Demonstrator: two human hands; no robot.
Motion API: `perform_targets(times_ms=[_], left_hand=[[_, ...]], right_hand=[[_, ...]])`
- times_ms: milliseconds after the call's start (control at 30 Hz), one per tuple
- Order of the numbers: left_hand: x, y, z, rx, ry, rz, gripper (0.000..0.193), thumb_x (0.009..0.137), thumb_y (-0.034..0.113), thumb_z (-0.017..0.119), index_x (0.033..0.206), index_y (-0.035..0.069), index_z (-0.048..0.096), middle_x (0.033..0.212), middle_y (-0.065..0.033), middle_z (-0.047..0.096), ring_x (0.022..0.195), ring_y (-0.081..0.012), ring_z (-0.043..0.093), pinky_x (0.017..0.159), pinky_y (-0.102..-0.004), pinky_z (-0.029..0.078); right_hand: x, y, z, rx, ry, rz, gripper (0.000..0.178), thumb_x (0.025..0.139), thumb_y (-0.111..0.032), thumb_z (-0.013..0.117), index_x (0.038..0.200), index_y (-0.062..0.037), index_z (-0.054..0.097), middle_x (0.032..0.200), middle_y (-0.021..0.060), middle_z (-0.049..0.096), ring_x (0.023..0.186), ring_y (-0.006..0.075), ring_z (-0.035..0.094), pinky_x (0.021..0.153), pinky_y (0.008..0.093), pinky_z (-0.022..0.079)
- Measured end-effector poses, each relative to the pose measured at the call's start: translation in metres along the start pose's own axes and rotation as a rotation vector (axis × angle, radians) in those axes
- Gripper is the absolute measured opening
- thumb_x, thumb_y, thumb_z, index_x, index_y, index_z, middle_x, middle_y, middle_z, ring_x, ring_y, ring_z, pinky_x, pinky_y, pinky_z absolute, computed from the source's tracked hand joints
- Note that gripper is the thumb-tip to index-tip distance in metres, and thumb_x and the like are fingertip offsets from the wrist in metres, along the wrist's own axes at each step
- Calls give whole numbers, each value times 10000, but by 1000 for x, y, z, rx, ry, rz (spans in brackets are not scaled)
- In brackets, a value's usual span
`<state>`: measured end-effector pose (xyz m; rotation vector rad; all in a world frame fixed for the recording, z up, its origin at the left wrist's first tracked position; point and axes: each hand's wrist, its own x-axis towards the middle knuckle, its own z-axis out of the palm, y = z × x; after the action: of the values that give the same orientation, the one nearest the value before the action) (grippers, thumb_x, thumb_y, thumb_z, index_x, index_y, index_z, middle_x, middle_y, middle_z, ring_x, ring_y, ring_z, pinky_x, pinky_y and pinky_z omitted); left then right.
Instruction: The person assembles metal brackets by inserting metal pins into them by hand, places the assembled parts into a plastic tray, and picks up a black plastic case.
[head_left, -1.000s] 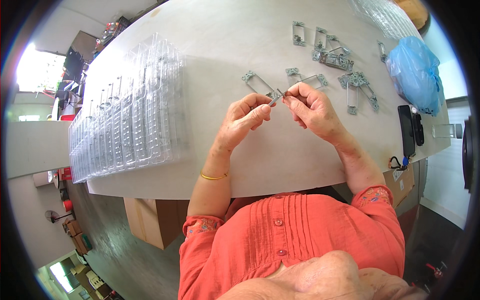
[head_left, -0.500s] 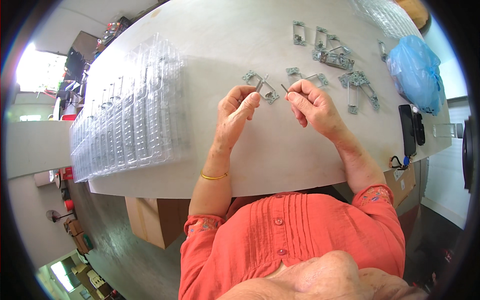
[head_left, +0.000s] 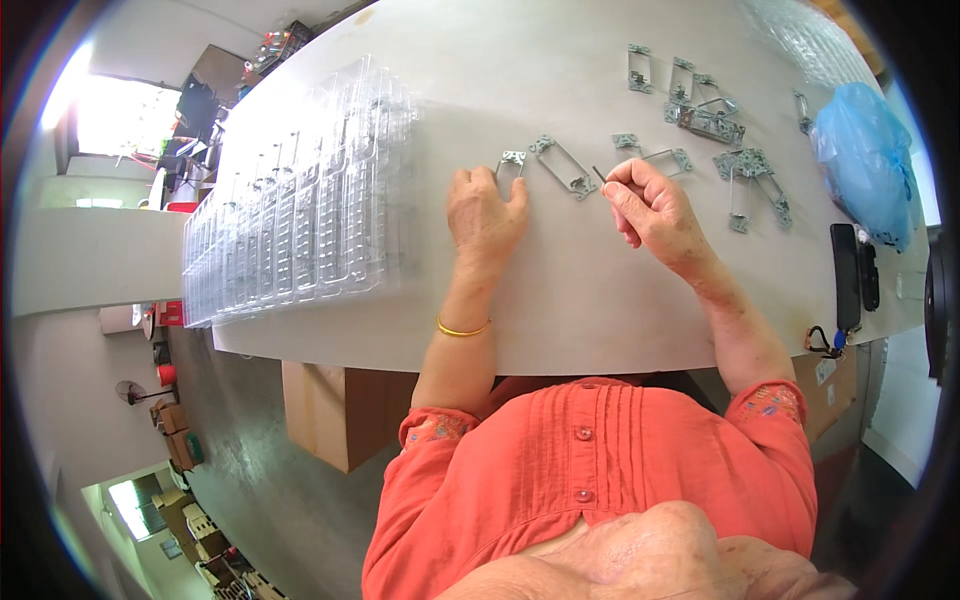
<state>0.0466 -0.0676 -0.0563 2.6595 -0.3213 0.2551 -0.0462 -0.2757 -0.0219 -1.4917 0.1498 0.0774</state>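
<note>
My left hand [head_left: 487,214] rests low over the table, back upward, its thumb and fingers closed about the near part of a small metal bracket frame [head_left: 514,158]. The frame's far end plate and two thin side rods show beyond the fingers; its near end is hidden. Just to the right lies another rectangular metal frame [head_left: 563,167], flat and slanted. A short, thin dark rod [head_left: 599,174] is pinched between the thumb and fingers of my right hand [head_left: 650,212], pointing up and left. Beyond that hand is a similar frame [head_left: 655,155], partly covered by the fingers.
Clear plastic trays [head_left: 310,200] stand stacked at the left. Several more metal frames [head_left: 705,122] lie at the right, some overlapping. Past them are a blue plastic bag [head_left: 865,160], bubble wrap [head_left: 800,40] and a black phone [head_left: 845,270] near the table's right edge.
My left hand has turned palm down and dropped toward the table, left of the slanted frame. My right hand keeps its pinch on the rod. The whole view has shifted slightly.
</note>
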Motion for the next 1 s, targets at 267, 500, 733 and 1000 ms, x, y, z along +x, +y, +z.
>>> perform_targets(times_ms=[267,500,733,1000], left_hand=[[-3,4,-5,-86,-19,-26,319,955,270,595,1044,-28,665,1044,-192,648,965,-337,639,840,-429,512],[1,2,-36,-151,-34,-59,250,996,172,522,1097,-15,654,1097,-197,644,987,-343,640,883,-424,504],[-21,-7,-21,-187,-149,105,188,940,105,594,1087,1,649,1089,-210,630,939,-374,638,857,-430,518],[-35,-3,-30,-184,-179,133,75,922,92,621,917,17,622,944,-174,612,881,-373,621,789,-445,509]], right_hand=[[0,8,2,3,-45,-9,138,1015,-187,564,973,-55,574,657,-28,532,545,40,465,486,217,388],[2,7,0,2,-39,-30,143,1013,-189,562,965,-54,573,651,-24,533,539,46,467,478,223,378],[3,11,8,-62,-99,-27,139,1007,-182,562,958,-53,564,646,-17,527,527,54,460,469,237,377],[-1,16,14,-45,-81,35,142,1014,-181,554,959,-49,551,649,-21,514,541,58,457,477,236,382]])
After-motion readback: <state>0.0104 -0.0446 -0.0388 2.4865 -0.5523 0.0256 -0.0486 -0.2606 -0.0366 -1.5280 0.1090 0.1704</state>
